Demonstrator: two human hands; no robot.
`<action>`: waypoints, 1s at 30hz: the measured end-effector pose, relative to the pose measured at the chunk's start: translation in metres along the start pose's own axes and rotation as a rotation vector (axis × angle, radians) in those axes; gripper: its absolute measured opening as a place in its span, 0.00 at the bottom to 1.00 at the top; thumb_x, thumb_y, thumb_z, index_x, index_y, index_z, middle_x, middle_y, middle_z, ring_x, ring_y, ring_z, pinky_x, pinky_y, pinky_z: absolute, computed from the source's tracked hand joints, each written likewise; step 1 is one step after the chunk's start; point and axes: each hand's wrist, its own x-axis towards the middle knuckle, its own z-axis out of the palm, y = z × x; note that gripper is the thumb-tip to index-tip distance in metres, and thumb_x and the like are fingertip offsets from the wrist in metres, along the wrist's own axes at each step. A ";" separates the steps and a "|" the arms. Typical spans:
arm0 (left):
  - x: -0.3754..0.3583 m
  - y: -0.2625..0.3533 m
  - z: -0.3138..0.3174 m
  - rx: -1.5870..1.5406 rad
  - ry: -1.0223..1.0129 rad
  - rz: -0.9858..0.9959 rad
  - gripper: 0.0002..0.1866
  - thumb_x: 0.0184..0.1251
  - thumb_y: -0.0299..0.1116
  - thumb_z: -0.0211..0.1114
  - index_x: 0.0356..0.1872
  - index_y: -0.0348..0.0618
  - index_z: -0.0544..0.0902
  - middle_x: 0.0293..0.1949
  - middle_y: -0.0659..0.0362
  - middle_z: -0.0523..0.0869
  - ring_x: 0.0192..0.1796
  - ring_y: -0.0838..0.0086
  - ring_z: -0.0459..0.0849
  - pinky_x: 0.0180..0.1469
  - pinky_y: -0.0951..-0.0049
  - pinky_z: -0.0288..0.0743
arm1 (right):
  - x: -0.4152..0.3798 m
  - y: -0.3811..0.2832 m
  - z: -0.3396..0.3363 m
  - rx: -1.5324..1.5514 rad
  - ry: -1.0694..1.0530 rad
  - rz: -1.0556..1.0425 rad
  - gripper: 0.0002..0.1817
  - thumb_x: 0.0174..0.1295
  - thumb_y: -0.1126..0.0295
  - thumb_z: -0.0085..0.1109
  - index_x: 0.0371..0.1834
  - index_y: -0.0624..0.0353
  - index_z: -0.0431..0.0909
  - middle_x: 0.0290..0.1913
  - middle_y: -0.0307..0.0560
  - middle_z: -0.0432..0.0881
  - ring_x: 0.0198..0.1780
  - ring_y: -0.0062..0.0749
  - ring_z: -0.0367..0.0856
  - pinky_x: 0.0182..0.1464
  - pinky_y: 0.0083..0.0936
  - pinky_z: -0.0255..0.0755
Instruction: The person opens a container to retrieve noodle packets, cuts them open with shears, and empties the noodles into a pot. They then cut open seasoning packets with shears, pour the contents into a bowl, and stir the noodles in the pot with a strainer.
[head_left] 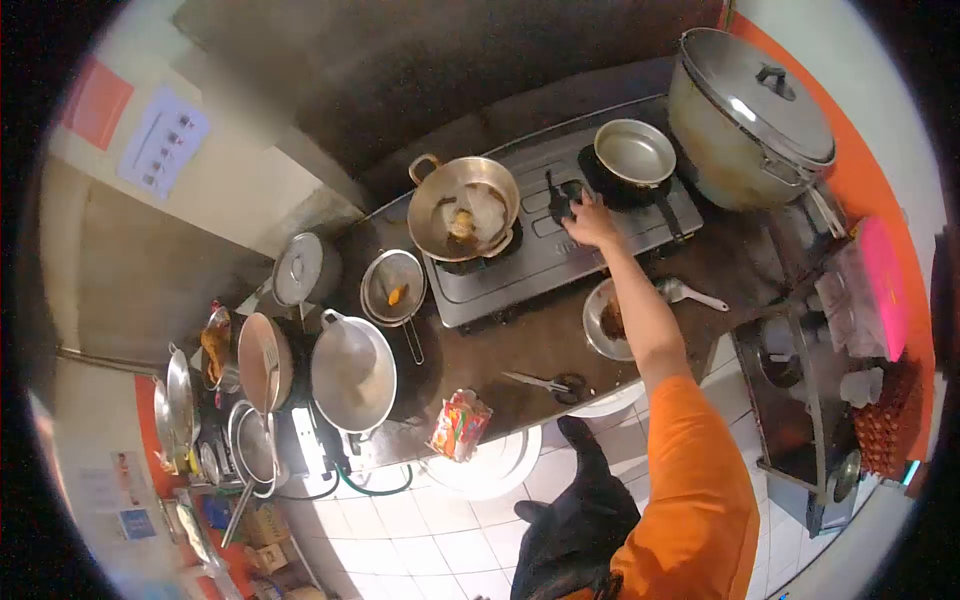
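Note:
My right hand (592,222) reaches over the middle of the gas stove (470,290), its fingers closed at a black burner grate (562,194). Left of it, a two-handled pan (425,225) sits on a burner, with oil and a golden piece of food (463,222) inside. To the right, a small metal pan (636,152) rests on the other burner, its black handle (670,215) pointing toward the front. Below my forearm, a metal bowl (600,335) holds something dark brown. My left hand is out of view.
A large lidded pot (720,130) stands at the back right. On the left are a strainer (380,280) with an orange piece, a white pot (330,370) and a lidded pot (300,270). Scissors (540,382) and a red packet (460,425) lie along the counter's front edge.

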 end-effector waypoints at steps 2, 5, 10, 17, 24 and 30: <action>-0.015 0.005 0.018 0.018 0.051 -0.069 0.32 0.76 0.47 0.58 0.76 0.50 0.61 0.74 0.53 0.66 0.71 0.58 0.71 0.69 0.50 0.68 | 0.031 0.011 0.067 -0.051 0.113 -0.135 0.31 0.69 0.63 0.51 0.75 0.56 0.64 0.80 0.62 0.52 0.78 0.69 0.50 0.77 0.47 0.54; -0.032 0.011 0.040 0.033 0.076 -0.116 0.34 0.76 0.47 0.59 0.77 0.50 0.59 0.75 0.53 0.64 0.72 0.58 0.69 0.70 0.49 0.66 | -0.005 0.029 0.091 0.081 0.119 -0.347 0.30 0.67 0.70 0.49 0.75 0.54 0.64 0.78 0.55 0.60 0.77 0.58 0.56 0.76 0.42 0.58; -0.049 0.028 0.062 0.032 0.066 -0.110 0.36 0.75 0.46 0.61 0.78 0.52 0.55 0.77 0.54 0.60 0.73 0.57 0.66 0.71 0.47 0.64 | -0.061 0.116 0.037 0.302 -0.091 -0.303 0.29 0.62 0.81 0.49 0.69 0.57 0.72 0.71 0.52 0.72 0.70 0.50 0.71 0.71 0.38 0.68; -0.066 0.025 0.057 0.019 0.067 -0.079 0.40 0.74 0.46 0.63 0.79 0.53 0.50 0.79 0.54 0.56 0.76 0.55 0.61 0.73 0.44 0.61 | -0.097 0.000 0.060 0.363 -0.020 0.176 0.34 0.52 0.81 0.55 0.67 0.49 0.74 0.57 0.64 0.80 0.59 0.61 0.78 0.63 0.48 0.70; -0.040 0.026 0.006 -0.382 -0.058 0.162 0.45 0.72 0.45 0.65 0.81 0.55 0.46 0.81 0.54 0.51 0.79 0.54 0.56 0.74 0.41 0.57 | -0.138 -0.036 0.076 0.990 0.086 0.038 0.22 0.69 0.64 0.59 0.64 0.60 0.78 0.59 0.59 0.82 0.61 0.50 0.81 0.63 0.37 0.74; -0.065 0.241 0.122 -0.167 0.117 0.673 0.34 0.69 0.34 0.67 0.73 0.41 0.64 0.64 0.49 0.77 0.60 0.64 0.79 0.59 0.66 0.75 | -0.271 -0.071 -0.011 1.064 -0.184 -0.002 0.26 0.66 0.58 0.63 0.60 0.68 0.79 0.60 0.61 0.81 0.63 0.46 0.80 0.67 0.34 0.70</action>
